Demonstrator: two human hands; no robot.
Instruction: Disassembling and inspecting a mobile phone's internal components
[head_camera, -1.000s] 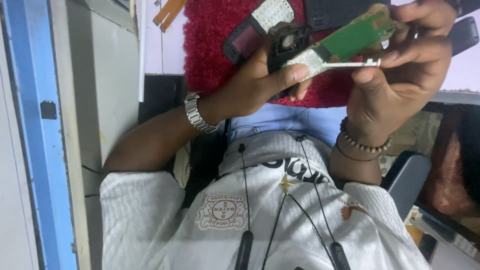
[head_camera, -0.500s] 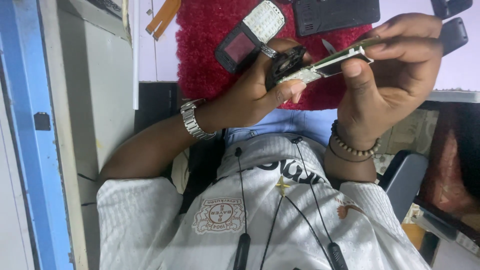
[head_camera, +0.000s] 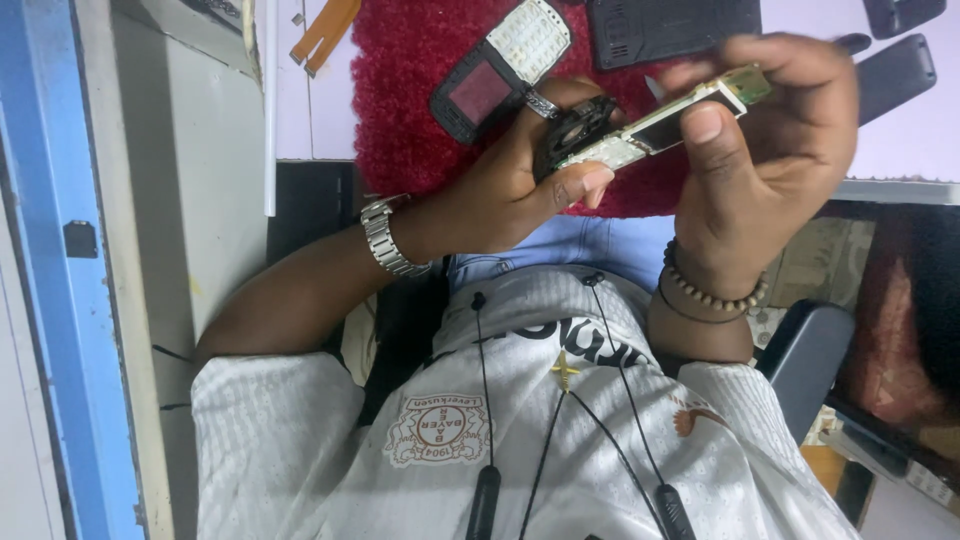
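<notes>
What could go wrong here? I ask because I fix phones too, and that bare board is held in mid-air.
The circuit board is pinched edge-on between the left hand and right hand, above the red mat. It could slip and fall onto the flip phone below. Bare fingertips press on the board's face, so smudging or static harm seems possible. Twisting from both ends might flex it.

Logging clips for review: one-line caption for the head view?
Both hands, left hand and right hand, hold a bare phone circuit board above a red mat.
</notes>
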